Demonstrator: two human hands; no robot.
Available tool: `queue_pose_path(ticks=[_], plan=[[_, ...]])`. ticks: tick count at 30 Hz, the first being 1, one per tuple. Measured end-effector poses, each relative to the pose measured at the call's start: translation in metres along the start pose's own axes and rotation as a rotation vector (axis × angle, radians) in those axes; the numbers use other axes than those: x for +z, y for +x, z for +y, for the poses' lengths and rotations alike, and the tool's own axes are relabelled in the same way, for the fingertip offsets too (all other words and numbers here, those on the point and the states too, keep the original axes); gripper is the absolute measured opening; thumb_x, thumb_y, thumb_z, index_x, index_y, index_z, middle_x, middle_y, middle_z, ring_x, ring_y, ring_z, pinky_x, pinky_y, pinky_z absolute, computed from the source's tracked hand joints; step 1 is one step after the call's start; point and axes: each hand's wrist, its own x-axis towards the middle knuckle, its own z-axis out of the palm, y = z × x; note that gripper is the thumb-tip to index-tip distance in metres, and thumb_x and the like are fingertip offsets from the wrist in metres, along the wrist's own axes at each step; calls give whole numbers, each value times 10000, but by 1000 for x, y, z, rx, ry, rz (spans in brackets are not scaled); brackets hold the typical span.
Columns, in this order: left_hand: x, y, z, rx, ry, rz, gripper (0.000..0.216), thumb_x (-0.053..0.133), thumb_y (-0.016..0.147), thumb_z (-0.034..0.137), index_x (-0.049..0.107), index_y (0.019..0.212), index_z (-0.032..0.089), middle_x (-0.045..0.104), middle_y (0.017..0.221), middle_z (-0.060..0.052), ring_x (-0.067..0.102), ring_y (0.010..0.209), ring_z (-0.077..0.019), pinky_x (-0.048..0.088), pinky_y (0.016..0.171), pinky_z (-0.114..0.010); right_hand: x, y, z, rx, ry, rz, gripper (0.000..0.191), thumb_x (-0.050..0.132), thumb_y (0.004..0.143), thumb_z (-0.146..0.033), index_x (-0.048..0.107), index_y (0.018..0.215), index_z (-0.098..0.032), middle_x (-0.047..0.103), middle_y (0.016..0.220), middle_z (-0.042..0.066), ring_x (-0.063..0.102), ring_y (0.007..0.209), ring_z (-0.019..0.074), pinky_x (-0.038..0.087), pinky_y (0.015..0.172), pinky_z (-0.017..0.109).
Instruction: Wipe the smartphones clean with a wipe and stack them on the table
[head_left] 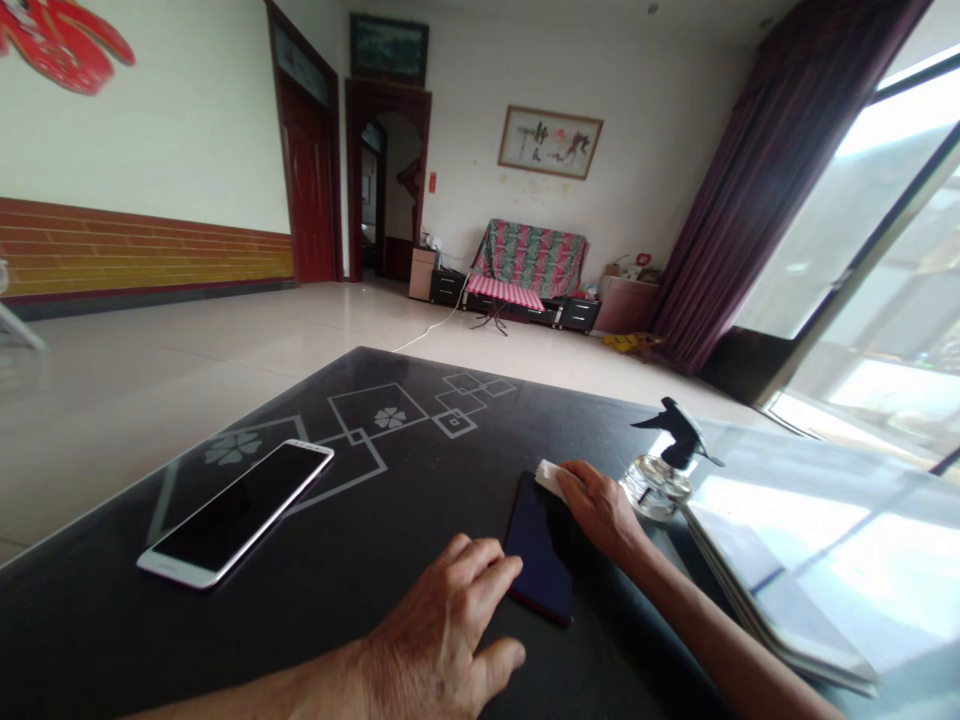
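A dark phone lies screen up on the black tabletop. My right hand is closed on a folded white tissue, pressed against the phone's upper right part. On the phone's left side rests my left hand, thumb apart from its loosely bent fingers and nothing held; its index fingertip meets or nearly meets the phone's edge. Just beyond my right hand stands a clear spray bottle with a black trigger head. A white-framed phone with a dark screen lies farther left.
The black table carries grey square and flower patterns. Flat, pale, glossy sheets or panels lie at the right, under window glare. Across the tiled floor are a small striped-top table, low cabinets and a purple curtain.
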Motion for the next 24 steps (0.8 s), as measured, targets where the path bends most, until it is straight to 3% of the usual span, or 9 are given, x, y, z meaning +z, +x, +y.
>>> queue_pose_path(ticks=[4,8,14,19,24], plan=[[1,-1,1,34,-41,2,407,672,750,207,583,1138,125,628,1010,-91,566,903,-221,487,879,-385,2,-11,-10,-60,66,-19,335,370,867,-399,644,855,-206,652,728,28,616,706,189,418,630,269],[-1,-3,5,27,-55,-6,391,731,660,215,614,1024,136,618,901,-64,552,818,-209,498,794,-354,3,-19,-15,-92,116,-43,303,404,868,-387,653,859,-214,670,750,17,620,700,177,428,627,262],[0,-5,7,20,-87,60,291,728,626,201,647,899,143,623,879,-65,548,798,-208,495,759,-332,9,-26,-14,-348,41,139,209,480,874,-307,653,924,-201,669,910,42,601,868,192,434,810,301],[0,-5,6,42,-146,86,226,724,640,187,665,852,138,649,846,-57,572,756,-187,486,742,-307,10,-29,-24,-468,-85,55,198,504,874,-235,698,913,-244,648,911,31,581,838,172,422,796,301],[-3,-4,6,51,-131,32,92,709,698,216,636,705,160,645,794,-27,575,738,-165,461,751,-289,3,-30,-34,-520,-148,-9,230,489,905,-254,717,875,-254,635,886,25,565,815,160,395,783,311]])
